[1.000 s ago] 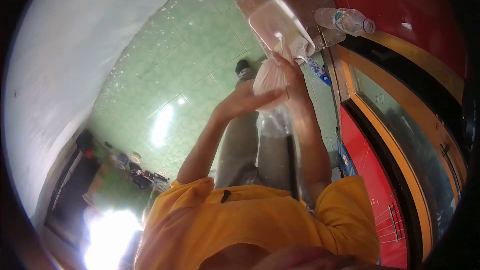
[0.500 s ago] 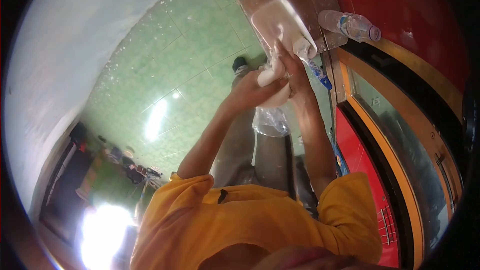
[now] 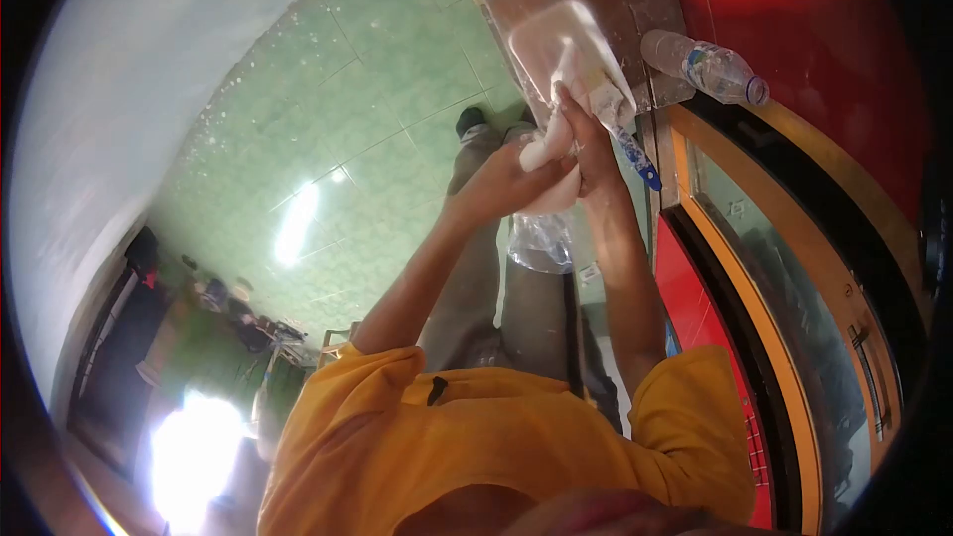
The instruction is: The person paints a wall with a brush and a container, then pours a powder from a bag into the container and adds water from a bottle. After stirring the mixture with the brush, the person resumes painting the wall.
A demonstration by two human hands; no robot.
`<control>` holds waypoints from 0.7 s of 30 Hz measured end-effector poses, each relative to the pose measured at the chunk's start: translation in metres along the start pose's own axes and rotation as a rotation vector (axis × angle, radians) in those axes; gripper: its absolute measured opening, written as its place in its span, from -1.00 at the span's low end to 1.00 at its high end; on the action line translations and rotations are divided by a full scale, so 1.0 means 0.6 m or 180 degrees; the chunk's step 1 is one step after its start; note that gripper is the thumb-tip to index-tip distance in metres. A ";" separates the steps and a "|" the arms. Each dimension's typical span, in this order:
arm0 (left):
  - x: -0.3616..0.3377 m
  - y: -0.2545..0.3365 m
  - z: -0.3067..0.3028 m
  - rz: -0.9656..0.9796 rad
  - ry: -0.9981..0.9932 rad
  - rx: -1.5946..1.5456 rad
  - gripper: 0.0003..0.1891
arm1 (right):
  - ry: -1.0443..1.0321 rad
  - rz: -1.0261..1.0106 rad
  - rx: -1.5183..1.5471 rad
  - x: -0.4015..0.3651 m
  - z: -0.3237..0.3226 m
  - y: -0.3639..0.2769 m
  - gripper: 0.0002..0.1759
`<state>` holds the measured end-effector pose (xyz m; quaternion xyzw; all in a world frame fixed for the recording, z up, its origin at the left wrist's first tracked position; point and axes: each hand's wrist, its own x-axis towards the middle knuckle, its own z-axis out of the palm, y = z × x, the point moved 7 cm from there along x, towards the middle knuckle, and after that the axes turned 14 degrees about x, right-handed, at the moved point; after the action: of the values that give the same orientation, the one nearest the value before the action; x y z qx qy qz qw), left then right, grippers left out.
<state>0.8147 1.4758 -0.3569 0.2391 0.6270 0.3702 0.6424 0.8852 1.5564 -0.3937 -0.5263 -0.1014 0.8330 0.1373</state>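
Bag (image 3: 556,197) pinched in our grip — left hand (image 3: 496,181) closed round it, right hand (image 3: 596,151) clasping its narrow top; tray (image 3: 533,38) with blue-handled tool (image 3: 639,161) just beyond grip — bottle (image 3: 710,69) farther out to right.

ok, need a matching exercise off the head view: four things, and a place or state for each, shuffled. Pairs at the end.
Things
1. plastic bag
2. clear bottle
3. blue-handled tool
4. tray

Places and states
A. lying on its side, cap end pointing away from the tray
B. shallow and pale, set on the brown boards
C. held between the left hand and the right hand
D. head end in the tray, handle sticking out of it

Pairs: 1-C, 2-A, 3-D, 4-B
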 end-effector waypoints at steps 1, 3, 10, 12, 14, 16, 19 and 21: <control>0.002 -0.002 0.001 0.0062 0.0000 -0.0004 -0.64 | -0.0004 0.0030 -0.0012 0.001 0.002 -0.001 -0.42; -0.001 -0.011 0.006 -0.0049 0.0004 -0.0218 -0.63 | -0.0005 -0.0031 -0.0088 0.009 -0.004 -0.001 -0.44; -0.011 -0.025 0.017 -0.0140 -0.0016 -0.0259 -0.60 | -0.0172 0.0143 -0.0340 0.005 0.006 -0.015 -0.66; -0.015 -0.013 0.016 0.0027 0.0128 -0.0290 -0.59 | -0.0210 0.0207 -0.0389 0.008 0.007 -0.018 -0.69; -0.018 -0.009 0.015 0.0067 0.0195 -0.0231 -0.57 | -0.0177 0.0254 -0.0464 0.006 0.012 -0.021 -0.71; -0.020 -0.012 0.015 -0.0012 0.0191 -0.0076 -0.56 | -0.0086 0.0275 -0.0565 0.002 0.020 -0.024 -0.72; -0.022 -0.015 0.016 -0.0026 0.0182 0.0003 -0.55 | -0.0059 0.0256 -0.0645 0.010 0.024 -0.023 -0.73; -0.023 -0.013 0.013 0.0017 0.0309 0.0057 -0.56 | -0.0015 0.0315 -0.0661 0.014 0.026 -0.022 -0.73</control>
<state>0.8245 1.4616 -0.3531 0.2283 0.6601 0.3774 0.6081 0.8695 1.5714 -0.3899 -0.5401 -0.1614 0.8250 0.0405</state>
